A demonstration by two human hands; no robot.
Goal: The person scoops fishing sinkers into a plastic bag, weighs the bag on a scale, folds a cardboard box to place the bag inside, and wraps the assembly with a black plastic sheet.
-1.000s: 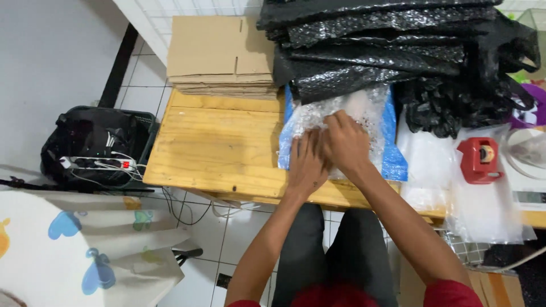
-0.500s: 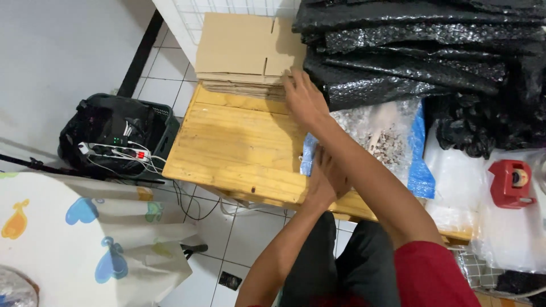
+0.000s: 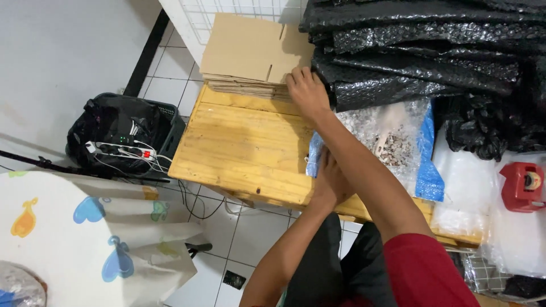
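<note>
So here's my feed: the right hand (image 3: 307,91) is stretched out across the wooden tabletop (image 3: 244,148) to the stack of flattened cardboard boxes (image 3: 253,57) at the far edge, by the white wire grid. Fingers are spread loosely and lying on the near right corner of the top sheet; it's touching the card, but I can't tell if it's actually pinching anything. The stack itself sits flat at the back of the tabletop, just left of a big heap of black bubble wrap (image 3: 421,51).

The left hand (image 3: 333,179) is down near the front edge, pressed against the left side of a bubble-wrapped parcel (image 3: 387,142). The right forearm crosses over it, so I can't make out whether the fingers are curled round the wrap or just resting on it. The parcel looks clear with something speckled inside, and it lies on a blue sheet (image 3: 426,176) whose edge sticks out to the right.

Further right there's more clear bubble wrap (image 3: 466,187) and a red tape dispenser (image 3: 523,185) sitting on it.

Down on the tiled floor to the left of the tabletop is a black crate (image 3: 125,133) with a bag and a white power strip (image 3: 122,150) on top, little red light on, cables trailing off. Bottom left is a white cloth (image 3: 85,239) with coloured cartoon shapes.
</note>
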